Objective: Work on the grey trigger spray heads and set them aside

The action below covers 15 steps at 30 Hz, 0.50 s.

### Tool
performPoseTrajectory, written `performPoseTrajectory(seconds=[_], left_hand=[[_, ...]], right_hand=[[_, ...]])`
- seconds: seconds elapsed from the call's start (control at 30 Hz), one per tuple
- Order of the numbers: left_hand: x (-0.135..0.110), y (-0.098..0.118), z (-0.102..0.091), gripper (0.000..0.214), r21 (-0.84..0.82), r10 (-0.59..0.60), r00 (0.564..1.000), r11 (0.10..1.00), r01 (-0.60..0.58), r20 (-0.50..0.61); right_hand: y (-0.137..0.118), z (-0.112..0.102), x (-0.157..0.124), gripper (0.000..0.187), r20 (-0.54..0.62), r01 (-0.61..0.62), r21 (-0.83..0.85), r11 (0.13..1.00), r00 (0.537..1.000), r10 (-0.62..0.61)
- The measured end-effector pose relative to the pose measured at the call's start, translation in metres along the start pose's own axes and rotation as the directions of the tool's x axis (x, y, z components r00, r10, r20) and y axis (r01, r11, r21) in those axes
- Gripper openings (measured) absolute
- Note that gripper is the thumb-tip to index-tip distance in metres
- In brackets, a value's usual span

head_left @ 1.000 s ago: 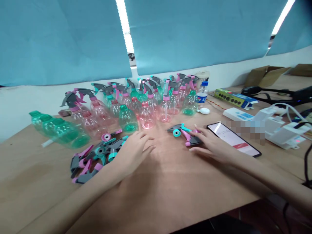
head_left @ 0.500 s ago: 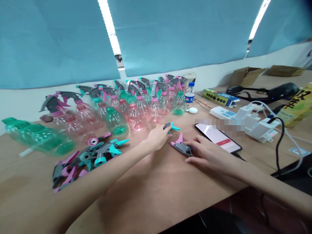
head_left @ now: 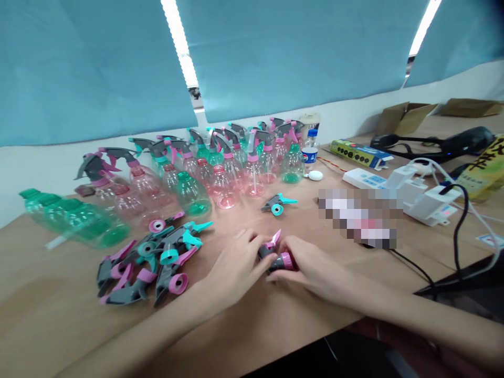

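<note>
Between my hands, near the table's front edge, is a grey and pink spray trigger head (head_left: 271,257). My left hand (head_left: 240,262) is closed on its grey body, while the fingers of my right hand (head_left: 305,262) close around the pink collar end. Just beyond lies another spray head (head_left: 276,203), grey with teal parts, untouched. To the left of my left hand is a loose pile of spray heads (head_left: 169,256) in grey, pink and teal. Clear green (head_left: 192,194) and pink (head_left: 224,189) bottles stand behind, several with spray heads fitted.
Several green bottles (head_left: 90,223) are lined up at the far left. On the right are a blurred-out phone (head_left: 354,218), a white power strip (head_left: 364,179) with plugs and cables, and a yellow box (head_left: 358,153). A Pepsi-labelled bottle (head_left: 309,155) stands at the back.
My left hand has let go of the teal spray head and come back towards me to grip the pink one. My right hand has moved left with the pink spray head, which is now turned.
</note>
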<state>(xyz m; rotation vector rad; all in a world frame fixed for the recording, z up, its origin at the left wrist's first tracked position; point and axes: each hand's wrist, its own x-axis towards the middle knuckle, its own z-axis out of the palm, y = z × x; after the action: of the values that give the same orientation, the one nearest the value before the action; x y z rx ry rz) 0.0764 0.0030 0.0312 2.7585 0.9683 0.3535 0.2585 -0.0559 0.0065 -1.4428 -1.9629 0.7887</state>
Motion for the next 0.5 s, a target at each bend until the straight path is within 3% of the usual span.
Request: performPoseTrajectory(seconds=[0.07, 0.13, 0.17, 0.23, 0.33, 0.4, 0.5], left_hand=[[-0.011, -0.008, -0.001, 0.018, 0.052, -0.004, 1.000, 0.999, 0.006, -0.026], [-0.017, -0.016, -0.004, 0.019, 0.113, -0.010, 0.999, 0.993, 0.015, -0.046], [-0.019, -0.019, -0.006, 0.021, 0.128, -0.017, 0.998, 0.991, 0.024, -0.058], [-0.024, -0.023, -0.010, 0.025, 0.102, -0.010, 0.998, 0.995, 0.017, -0.064], [-0.032, -0.024, -0.013, 0.025, 0.018, 0.074, 0.996, 0.997, -0.074, -0.040], [-0.036, -0.022, -0.010, 0.038, 0.023, 0.148, 0.989, 0.989, -0.148, 0.006], [-0.038, -0.020, -0.004, 0.033, 0.092, 0.201, 0.977, 0.974, -0.207, 0.074]], right_hand=[[-0.005, -0.002, 0.006, 0.042, 0.136, -0.014, 0.155, 0.988, 0.991, -0.008], [-0.005, -0.012, 0.013, 0.044, 0.315, -0.073, 0.290, 0.954, 0.949, -0.023], [-0.002, -0.019, 0.017, 0.045, 0.290, -0.073, 0.262, 0.962, 0.957, -0.006], [0.009, -0.032, 0.029, 0.044, 0.114, 0.001, 0.089, 0.996, 0.993, -0.011], [0.030, -0.044, 0.053, 0.030, -0.122, 0.180, -0.253, 0.950, 0.969, -0.216], [0.042, -0.044, 0.071, 0.038, -0.126, 0.265, -0.399, 0.878, 0.933, -0.338], [0.052, -0.034, 0.091, 0.068, -0.091, 0.225, -0.542, 0.810, 0.942, -0.322]])
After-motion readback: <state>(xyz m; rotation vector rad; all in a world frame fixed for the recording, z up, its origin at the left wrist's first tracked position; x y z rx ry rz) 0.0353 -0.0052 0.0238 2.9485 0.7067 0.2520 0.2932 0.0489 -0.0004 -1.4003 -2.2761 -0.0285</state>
